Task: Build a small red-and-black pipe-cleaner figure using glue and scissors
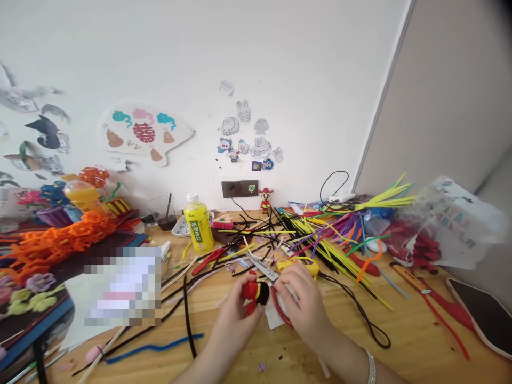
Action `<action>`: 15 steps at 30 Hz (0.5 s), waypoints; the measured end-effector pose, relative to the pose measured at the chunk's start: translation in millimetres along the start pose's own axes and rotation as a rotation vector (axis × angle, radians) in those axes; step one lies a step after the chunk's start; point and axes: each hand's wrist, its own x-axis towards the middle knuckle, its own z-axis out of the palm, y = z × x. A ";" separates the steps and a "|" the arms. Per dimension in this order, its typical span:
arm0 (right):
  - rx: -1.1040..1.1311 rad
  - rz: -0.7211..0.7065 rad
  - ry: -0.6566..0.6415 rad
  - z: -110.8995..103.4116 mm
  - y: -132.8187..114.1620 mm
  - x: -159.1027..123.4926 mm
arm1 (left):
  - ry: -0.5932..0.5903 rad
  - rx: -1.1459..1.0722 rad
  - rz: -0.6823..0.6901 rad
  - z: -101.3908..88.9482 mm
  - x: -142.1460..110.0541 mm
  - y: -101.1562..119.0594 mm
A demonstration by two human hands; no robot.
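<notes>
- The left hand (234,320) is pinching a small red-and-black pipe-cleaner figure (253,292), fingers clamped around it, and is holding it just above the middle of the wooden table (404,346).
- The right hand (300,304) is holding scissors (262,268) beside the figure, fingers curled together over what appears to be a red handle.
- The figure is looking light, soft and bendy; its fuzz should grip well, and its thick middle offers the surest hold.
- The fingers are hiding much of the figure, so its full shape is hard to make out.
- A pixelated patch is hiding whatever lies at the table's left.
</notes>
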 end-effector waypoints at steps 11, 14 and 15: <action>-0.072 0.073 -0.240 4.1 -5.2 4.2 | -0.032 0.175 0.049 -0.4 -2.5 0.4; -0.045 0.112 -0.227 6.9 -2.7 3.9 | -0.061 0.225 0.045 0.4 -4.1 3.9; -0.034 0.113 -0.222 7.4 -1.1 3.8 | -0.069 0.237 0.042 0.4 -4.5 4.7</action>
